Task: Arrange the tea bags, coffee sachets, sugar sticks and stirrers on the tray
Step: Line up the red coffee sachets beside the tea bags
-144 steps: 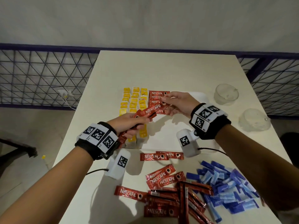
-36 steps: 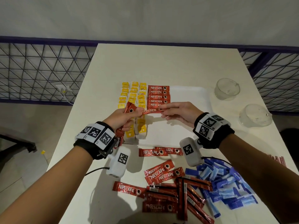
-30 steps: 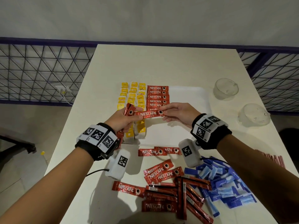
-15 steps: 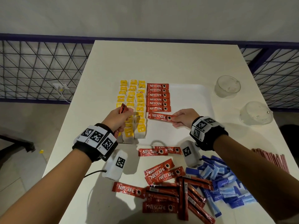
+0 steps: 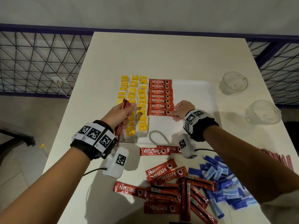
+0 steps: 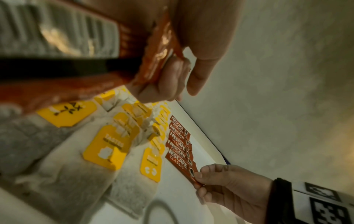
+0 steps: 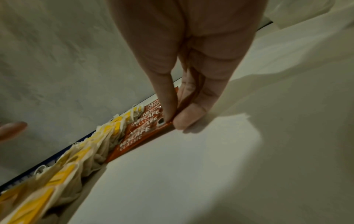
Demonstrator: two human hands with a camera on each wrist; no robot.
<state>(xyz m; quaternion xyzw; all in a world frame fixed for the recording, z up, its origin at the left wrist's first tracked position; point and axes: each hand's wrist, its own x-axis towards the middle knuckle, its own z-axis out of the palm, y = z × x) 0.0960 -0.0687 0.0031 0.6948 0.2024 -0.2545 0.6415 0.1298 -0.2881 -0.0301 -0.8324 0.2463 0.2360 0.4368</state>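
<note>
A white tray [image 5: 196, 101] holds three columns of yellow-tagged tea bags [image 5: 142, 101] and a column of red coffee sachets [image 5: 160, 96]. My right hand [image 5: 175, 113] pinches the right end of the nearest sachet [image 5: 159, 112], which lies flat on the tray at the near end of that column; the right wrist view shows the thumb and fingers [image 7: 184, 119] on its edge. My left hand [image 5: 125, 113] grips a bunch of red sachets [image 5: 123, 110] upright above the tea bags. Loose red sachets [image 5: 168, 191], blue sugar sticks [image 5: 224, 186] and red stirrers [image 5: 279, 159] lie on the table.
Two upturned clear glass cups [image 5: 233, 83] [image 5: 262, 112] stand right of the tray. Two more sachets [image 5: 155, 151] lie just before the tray's near edge. A wire-mesh railing [image 5: 40, 62] runs behind the white table [image 5: 161, 54].
My right hand took a sachet from the bunch in my left hand, carried it down and right, and laid it at the near end of the coffee column. The left hand stayed over the tea bags.
</note>
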